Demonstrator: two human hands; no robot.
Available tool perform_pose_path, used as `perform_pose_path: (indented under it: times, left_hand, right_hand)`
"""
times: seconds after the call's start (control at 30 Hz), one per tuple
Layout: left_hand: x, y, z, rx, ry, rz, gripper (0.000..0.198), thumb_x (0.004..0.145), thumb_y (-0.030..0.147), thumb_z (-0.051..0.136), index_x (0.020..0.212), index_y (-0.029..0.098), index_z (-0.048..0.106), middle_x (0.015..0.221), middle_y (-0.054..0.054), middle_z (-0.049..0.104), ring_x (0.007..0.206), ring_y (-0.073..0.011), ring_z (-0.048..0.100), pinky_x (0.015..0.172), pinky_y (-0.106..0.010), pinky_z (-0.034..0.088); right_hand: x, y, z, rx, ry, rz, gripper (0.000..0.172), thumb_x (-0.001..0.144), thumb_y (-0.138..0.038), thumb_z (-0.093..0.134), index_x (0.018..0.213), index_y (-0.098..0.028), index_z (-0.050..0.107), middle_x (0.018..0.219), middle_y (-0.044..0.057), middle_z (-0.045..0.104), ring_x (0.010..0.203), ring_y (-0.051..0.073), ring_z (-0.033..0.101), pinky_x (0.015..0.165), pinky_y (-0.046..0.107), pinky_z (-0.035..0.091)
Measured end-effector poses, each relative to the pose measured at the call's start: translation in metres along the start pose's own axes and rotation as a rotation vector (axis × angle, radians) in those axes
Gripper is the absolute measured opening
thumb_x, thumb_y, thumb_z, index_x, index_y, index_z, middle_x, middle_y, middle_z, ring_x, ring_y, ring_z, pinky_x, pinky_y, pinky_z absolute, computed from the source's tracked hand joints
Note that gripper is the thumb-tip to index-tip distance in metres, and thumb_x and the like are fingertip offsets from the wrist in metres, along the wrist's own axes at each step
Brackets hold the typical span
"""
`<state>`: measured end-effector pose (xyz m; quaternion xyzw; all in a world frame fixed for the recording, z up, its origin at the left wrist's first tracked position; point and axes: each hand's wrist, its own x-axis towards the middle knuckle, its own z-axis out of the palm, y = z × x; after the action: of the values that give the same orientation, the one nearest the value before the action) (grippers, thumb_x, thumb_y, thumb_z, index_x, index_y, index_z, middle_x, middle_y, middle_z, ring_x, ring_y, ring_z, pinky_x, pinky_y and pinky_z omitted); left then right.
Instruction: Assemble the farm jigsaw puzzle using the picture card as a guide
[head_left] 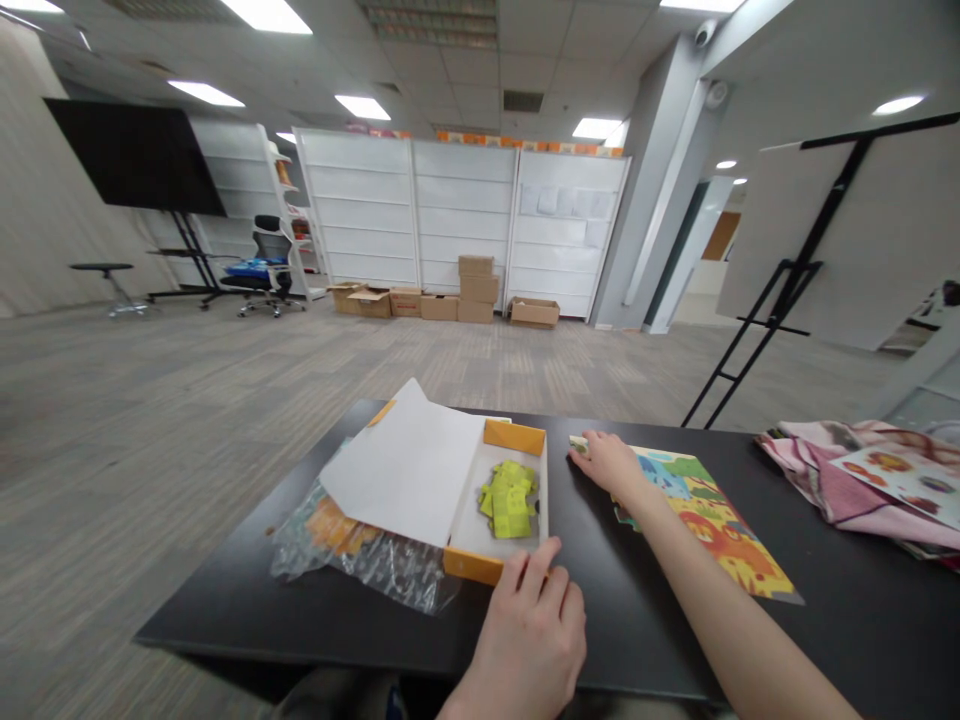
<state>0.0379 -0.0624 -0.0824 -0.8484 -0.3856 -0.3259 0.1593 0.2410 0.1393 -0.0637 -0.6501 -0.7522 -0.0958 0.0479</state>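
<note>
An open cardboard box (499, 574) with orange end walls and a white inside lies on the black table. Several yellow-green jigsaw pieces (512, 505) are in it, and its white lid (420, 465) is folded out to the left. My left hand (532, 625) has its fingers curled on the near right corner of the box. Farther off, my right hand (606, 465) closes on a small puzzle piece (579, 444), mostly covered by the fingers. Under my right forearm lies a colourful jigsaw puzzle (724, 530) with animal pictures, partly hidden by the arm.
A clear plastic bag (360, 550) with orange pieces lies partly under the lid. Pink patterned cloth (817, 480) with a printed sheet (896, 480) on it sits at the table's right. Beyond the table (247, 600) are cardboard boxes (476, 290), an office chair (262, 270) and a board stand (780, 280).
</note>
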Motion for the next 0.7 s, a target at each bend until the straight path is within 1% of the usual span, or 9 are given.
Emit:
perform_pose_path:
  times: [0.1,0.2,0.27,0.37,0.43,0.5,0.57,0.63,0.7]
  left_hand:
    - [-0.001,0.0,0.001,-0.006,-0.003,-0.007,0.011,0.091,0.028,0.061,0.093,0.018,0.065,0.094,-0.005,0.068,0.121,-0.0262,0.055,0.101,-0.041,0.036]
    - [-0.001,0.0,0.001,-0.015,-0.012,-0.012,0.011,0.091,0.028,0.061,0.094,0.018,0.065,0.094,-0.005,0.068,0.122,-0.0263,0.055,0.102,-0.042,0.035]
    - [-0.001,0.0,0.0,-0.015,-0.011,-0.005,0.012,0.091,0.029,0.061,0.093,0.018,0.064,0.094,-0.004,0.068,0.122,-0.026,0.055,0.102,-0.041,0.035]
    - [-0.001,-0.001,-0.001,-0.013,-0.014,0.0,0.012,0.091,0.029,0.061,0.093,0.018,0.064,0.094,-0.004,0.068,0.122,-0.0259,0.055,0.102,-0.041,0.034]
    - [-0.001,-0.001,-0.001,-0.018,-0.024,-0.005,0.012,0.091,0.029,0.061,0.093,0.018,0.064,0.094,-0.004,0.068,0.123,-0.0264,0.055,0.103,-0.042,0.035]
    - [-0.001,0.0,-0.001,-0.026,-0.029,-0.01,0.011,0.092,0.029,0.061,0.093,0.018,0.064,0.093,-0.004,0.068,0.123,-0.0269,0.055,0.102,-0.042,0.035]
    - [-0.001,0.0,-0.001,-0.029,-0.025,-0.008,0.011,0.092,0.029,0.061,0.092,0.018,0.064,0.092,-0.005,0.068,0.123,-0.0269,0.056,0.102,-0.042,0.035]
    - [-0.001,0.0,-0.001,-0.026,-0.022,-0.004,0.011,0.092,0.029,0.061,0.092,0.018,0.064,0.092,-0.004,0.068,0.122,-0.0267,0.056,0.102,-0.042,0.035]
    - [-0.001,0.0,-0.001,-0.022,-0.021,-0.003,0.011,0.092,0.029,0.061,0.092,0.018,0.063,0.092,-0.004,0.068,0.123,-0.0268,0.056,0.103,-0.042,0.034]
  right_hand:
    - [-0.001,-0.008,-0.005,-0.023,-0.011,0.011,0.032,0.1,-0.041,0.049,0.107,-0.013,0.064,0.102,0.019,0.075,0.094,0.031,0.072,0.078,0.034,0.048]
    - [-0.002,-0.01,-0.007,-0.028,-0.006,0.043,0.029,0.103,-0.031,0.041,0.113,-0.014,0.062,0.1,0.019,0.076,0.087,0.029,0.074,0.076,0.034,0.049]
    - [-0.002,-0.007,-0.008,-0.019,0.002,0.077,0.032,0.103,-0.025,0.036,0.123,-0.013,0.059,0.098,0.019,0.076,0.086,0.029,0.075,0.075,0.034,0.049]
    - [-0.001,0.006,-0.009,0.028,0.01,0.132,0.04,0.1,-0.017,0.038,0.137,-0.011,0.05,0.093,0.018,0.077,0.085,0.029,0.075,0.073,0.033,0.047]
    - [0.0,0.016,-0.009,0.083,0.027,0.155,0.043,0.097,-0.014,0.04,0.139,-0.012,0.051,0.093,0.018,0.077,0.086,0.028,0.074,0.074,0.032,0.046]
    - [0.001,0.025,-0.008,0.145,0.058,0.171,0.037,0.096,-0.015,0.042,0.128,-0.014,0.061,0.097,0.016,0.077,0.09,0.027,0.073,0.076,0.031,0.046]
    - [0.003,0.033,-0.007,0.206,0.097,0.199,0.032,0.095,-0.017,0.043,0.111,-0.016,0.07,0.1,0.015,0.077,0.095,0.026,0.072,0.079,0.031,0.046]
    - [0.004,0.04,-0.006,0.263,0.145,0.235,0.031,0.092,-0.018,0.044,0.099,-0.016,0.074,0.099,0.013,0.078,0.094,0.026,0.072,0.08,0.031,0.046]
    - [0.007,0.046,-0.005,0.32,0.178,0.268,0.03,0.09,-0.019,0.045,0.093,-0.016,0.075,0.091,0.012,0.078,0.09,0.026,0.072,0.08,0.031,0.047]
